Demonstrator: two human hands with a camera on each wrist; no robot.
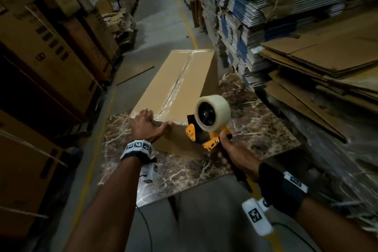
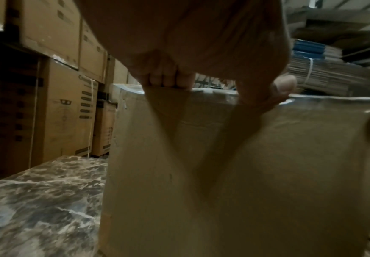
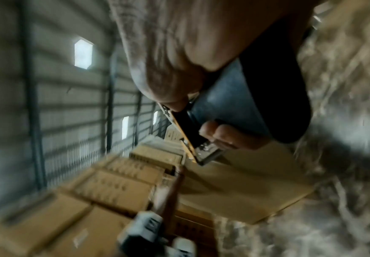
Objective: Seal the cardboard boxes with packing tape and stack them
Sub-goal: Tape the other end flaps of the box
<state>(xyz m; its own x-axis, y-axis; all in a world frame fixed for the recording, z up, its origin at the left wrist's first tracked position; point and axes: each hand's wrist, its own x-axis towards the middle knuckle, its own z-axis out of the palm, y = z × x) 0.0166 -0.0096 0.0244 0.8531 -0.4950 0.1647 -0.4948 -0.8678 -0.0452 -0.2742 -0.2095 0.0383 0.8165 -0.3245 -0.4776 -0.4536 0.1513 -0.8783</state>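
A long brown cardboard box [image 1: 180,92] lies on a marble-patterned table [image 1: 255,129], clear tape running along its top seam. My left hand [image 1: 147,124] grips its near top edge, fingers over the top and thumb on the near face; the left wrist view shows those fingers [image 2: 168,80] hooked over the box [image 2: 245,173] edge. My right hand [image 1: 235,155] holds the handle of a yellow-and-black tape dispenser [image 1: 208,127], its clear tape roll [image 1: 213,112] raised just right of the box's near corner. In the blurred right wrist view the fingers [image 3: 228,135] wrap the dispenser [image 3: 192,139].
Tall stacks of printed cartons [image 1: 41,57] line the left side. Bundles of flat cardboard [image 1: 286,16] and loose sheets [image 1: 327,63] pile up on the right, close to the table. A concrete aisle [image 1: 163,16] with a yellow line runs ahead. A flat board [image 1: 135,73] lies on the floor.
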